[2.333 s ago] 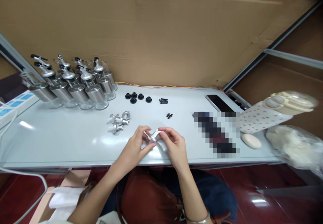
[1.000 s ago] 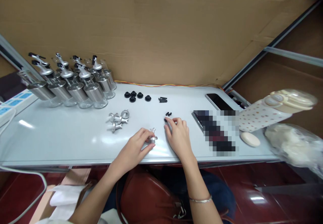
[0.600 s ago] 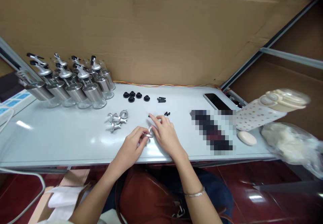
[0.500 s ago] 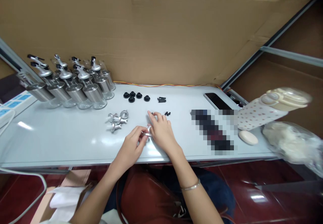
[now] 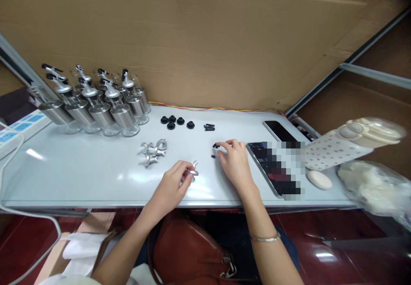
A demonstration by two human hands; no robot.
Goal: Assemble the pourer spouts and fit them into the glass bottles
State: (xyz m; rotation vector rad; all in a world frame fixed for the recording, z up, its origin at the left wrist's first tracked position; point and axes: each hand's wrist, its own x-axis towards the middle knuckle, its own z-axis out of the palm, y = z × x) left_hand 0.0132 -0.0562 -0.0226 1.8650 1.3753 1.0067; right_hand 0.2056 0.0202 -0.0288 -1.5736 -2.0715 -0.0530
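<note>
My left hand (image 5: 171,183) is closed, its thumb and fingers pinching a silver ring-shaped pourer cap (image 5: 193,172) with a small forked prong that points up and away. Farther right, my right hand (image 5: 236,161) reaches over the table with its index finger at a small cluster of tiny black pieces (image 5: 215,146). Thumb and index finger are apart, with nothing visible between them. One more tiny black piece (image 5: 213,156) lies just left of the thumb. Several similar silver caps (image 5: 154,151) lie in a group left of my left hand.
Glass-and-steel bottles with pourer spouts (image 5: 102,113) stand at the back left. Black stoppers (image 5: 180,121) and thin black pieces (image 5: 209,127) lie along the back. Two phones, one a lit phone (image 5: 261,165), a white oval object (image 5: 319,179) and a dotted bottle (image 5: 334,146) occupy the right.
My right hand has left the silver cap and moved right to the tiny black pieces. My left hand still holds the cap in nearly the same place. The view has shifted slightly.
</note>
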